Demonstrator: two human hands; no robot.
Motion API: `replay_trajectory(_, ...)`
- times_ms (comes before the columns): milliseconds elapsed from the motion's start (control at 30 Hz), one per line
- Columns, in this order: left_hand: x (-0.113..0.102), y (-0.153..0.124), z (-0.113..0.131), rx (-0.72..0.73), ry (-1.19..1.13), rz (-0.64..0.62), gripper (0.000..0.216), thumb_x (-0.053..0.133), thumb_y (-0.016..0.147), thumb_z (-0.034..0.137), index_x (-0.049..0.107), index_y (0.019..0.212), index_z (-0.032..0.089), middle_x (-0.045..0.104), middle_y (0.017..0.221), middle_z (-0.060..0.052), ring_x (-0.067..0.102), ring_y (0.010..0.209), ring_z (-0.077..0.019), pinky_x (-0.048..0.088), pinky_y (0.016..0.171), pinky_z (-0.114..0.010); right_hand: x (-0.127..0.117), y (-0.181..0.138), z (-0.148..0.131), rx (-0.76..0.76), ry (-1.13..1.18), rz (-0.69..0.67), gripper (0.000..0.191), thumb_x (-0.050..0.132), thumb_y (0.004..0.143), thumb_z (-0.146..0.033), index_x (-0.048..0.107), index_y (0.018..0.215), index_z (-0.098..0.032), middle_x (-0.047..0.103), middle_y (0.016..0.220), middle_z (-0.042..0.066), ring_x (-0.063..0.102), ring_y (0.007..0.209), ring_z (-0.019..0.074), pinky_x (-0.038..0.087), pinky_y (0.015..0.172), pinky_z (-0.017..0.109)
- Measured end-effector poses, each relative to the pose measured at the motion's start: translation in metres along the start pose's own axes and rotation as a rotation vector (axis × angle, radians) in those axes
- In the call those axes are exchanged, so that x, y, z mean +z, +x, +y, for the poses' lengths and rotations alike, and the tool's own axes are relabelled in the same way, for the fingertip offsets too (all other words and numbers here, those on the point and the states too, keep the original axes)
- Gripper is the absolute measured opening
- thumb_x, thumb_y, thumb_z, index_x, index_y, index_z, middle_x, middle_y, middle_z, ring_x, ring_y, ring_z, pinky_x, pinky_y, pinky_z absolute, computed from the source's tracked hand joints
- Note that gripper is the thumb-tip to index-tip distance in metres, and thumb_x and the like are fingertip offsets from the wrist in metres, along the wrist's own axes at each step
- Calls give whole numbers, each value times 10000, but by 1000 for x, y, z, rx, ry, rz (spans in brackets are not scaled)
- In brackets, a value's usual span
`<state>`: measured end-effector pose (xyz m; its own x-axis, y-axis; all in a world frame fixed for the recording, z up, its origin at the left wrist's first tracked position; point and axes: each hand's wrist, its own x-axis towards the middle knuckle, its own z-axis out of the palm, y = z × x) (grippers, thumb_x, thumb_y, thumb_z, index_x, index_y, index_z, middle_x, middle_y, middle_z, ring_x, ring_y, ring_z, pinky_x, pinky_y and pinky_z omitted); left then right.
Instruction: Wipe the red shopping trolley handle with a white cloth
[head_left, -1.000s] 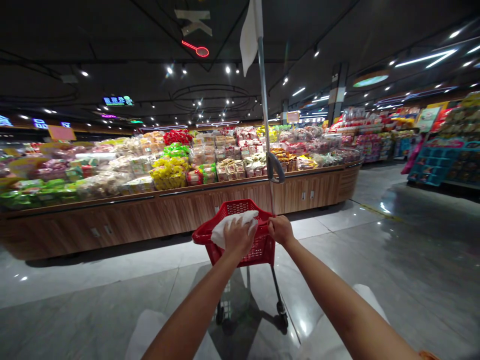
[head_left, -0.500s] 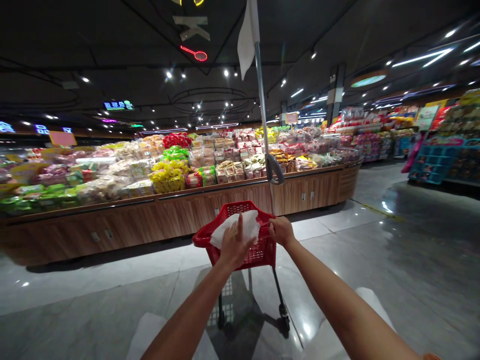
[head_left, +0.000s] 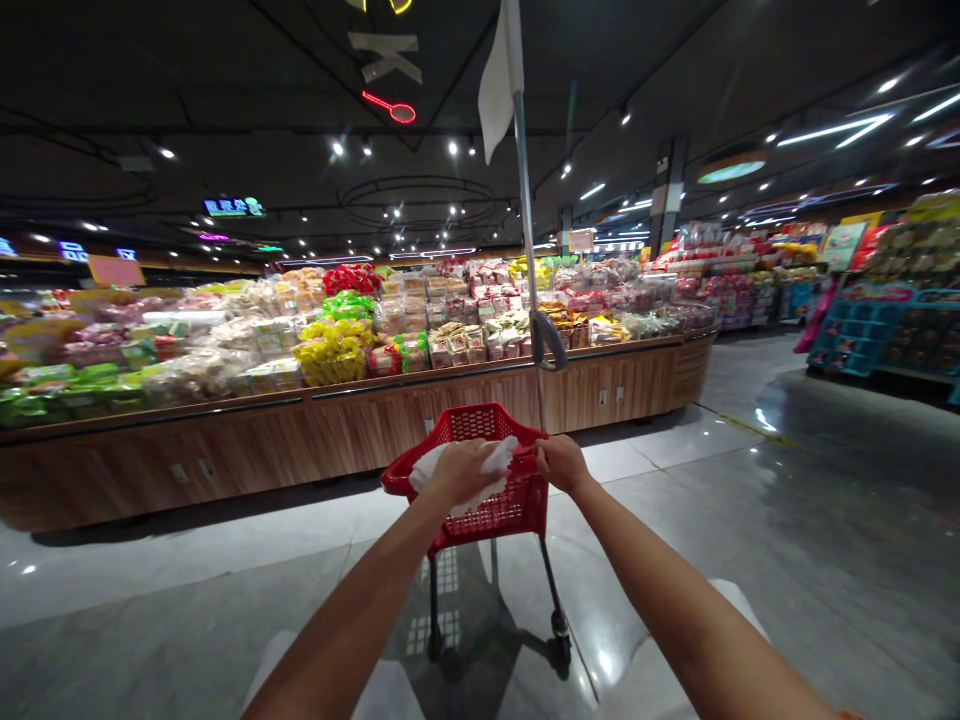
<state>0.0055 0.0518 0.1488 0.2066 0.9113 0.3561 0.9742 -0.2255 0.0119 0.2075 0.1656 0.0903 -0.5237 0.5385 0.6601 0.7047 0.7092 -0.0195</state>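
Observation:
A red plastic basket cart (head_left: 517, 505) on wheels stands in front of me on the tiled floor. My left hand (head_left: 463, 470) presses a white cloth (head_left: 426, 466) onto the basket's near rim, fingers curled over it. My right hand (head_left: 561, 462) is closed around the rim at the base of a metal pole (head_left: 529, 260). The pole rises from the cart and carries a white flag (head_left: 498, 80) at its top and a grey handle part way up.
A long wooden display counter (head_left: 360, 425) piled with packaged snacks runs across behind the cart. More stocked shelves (head_left: 877, 300) and blue crates stand at the right. Glossy grey floor (head_left: 787, 520) stretches right and toward me.
My left hand has gone from lying flat on the white cloth to bunching it down against the basket rim. The cart has edged slightly left; my right hand keeps its grip.

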Motion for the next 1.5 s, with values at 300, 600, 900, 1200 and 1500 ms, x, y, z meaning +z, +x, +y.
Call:
replay_trajectory(300, 11, -36, -21, -133, 59, 152, 439, 538, 887, 397, 515, 1291, 226, 575, 1306, -92, 547, 1160, -253, 433, 991, -398, -15, 8, -5, 16, 2, -77, 252, 416, 890, -186, 643, 781, -172, 698, 833, 68, 592, 822, 177, 310, 814, 291)
replay_trajectory(600, 16, -8, 6, -140, -3, 131, 364, 476, 915, 364, 557, 1239, 218, 627, 1224, -84, 546, 1154, -239, 381, 1029, -387, -2, 6, -39, 95, 39, 8, 311, 341, 957, -206, 651, 945, -189, 708, 836, 58, 622, 778, 190, 216, 1015, 421)
replay_trajectory(900, 17, -50, -69, -280, -319, 237, 390, 374, 909, 456, 660, 1010, 212, 707, 992, -29, 637, 924, -182, 483, 845, -287, -5, 8, 16, 46, 66, -107, 331, 334, 924, -137, 638, 1037, -205, 703, 984, 61, 602, 892, 202, 125, 1065, 519)
replay_trajectory(1200, 35, -50, -20, -468, -347, 502, 355, 386, 914, 431, 656, 877, 203, 696, 893, -54, 631, 869, -198, 488, 827, -324, -14, 10, -84, 56, 255, 2, 315, 358, 977, -287, 668, 988, -235, 655, 1094, 56, 558, 1033, 191, 214, 1059, 412)
replay_trajectory(1500, 52, -64, -18, -252, -689, 381, 486, 379, 888, 561, 680, 887, 180, 714, 918, -75, 640, 872, -219, 511, 838, -352, -31, -20, -39, -38, 438, -25, 310, 447, 944, -339, 751, 893, -308, 670, 1130, 21, 551, 1062, 207, 191, 1041, 449)
